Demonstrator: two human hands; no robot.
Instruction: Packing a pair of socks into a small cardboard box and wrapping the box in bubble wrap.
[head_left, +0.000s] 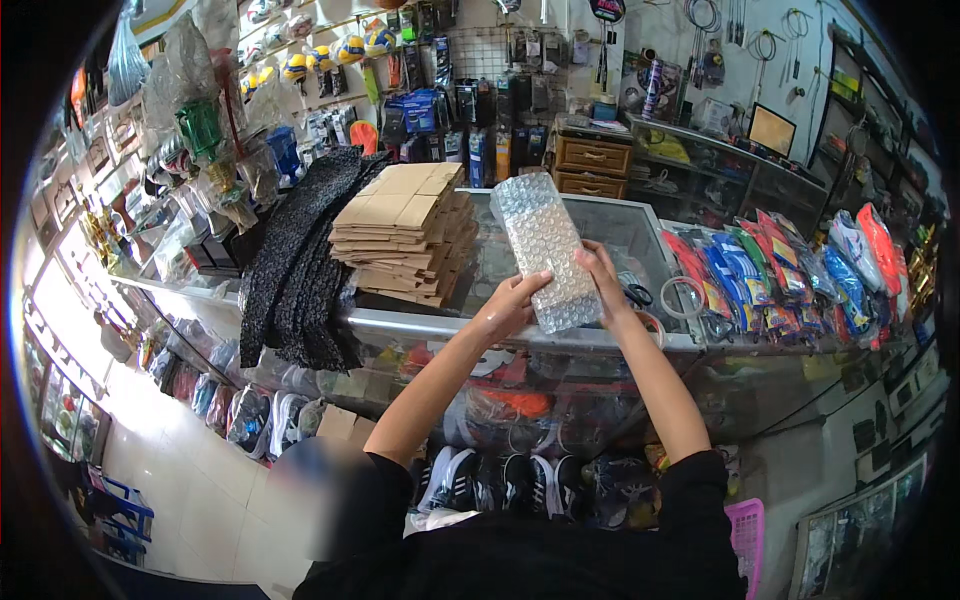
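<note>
A long flat packet in clear bubble wrap is held tilted above the front edge of a glass display counter. My left hand grips its lower left side, the thumb lying on top. On its right side my right hand holds the edge with the fingers. What the bubble wrap encloses cannot be told. Left of the packet stands a tall stack of folded brown cardboard. Beyond that, strips of black bubble wrap hang over the counter's edge. Black-handled scissors lie just right of my right hand.
A roll of clear tape and bagged sportswear lie on the counter at the right. Plastic-wrapped trophies stand at the left. Shoes fill the lower shelf close before me. A pink plastic basket is at the lower right.
</note>
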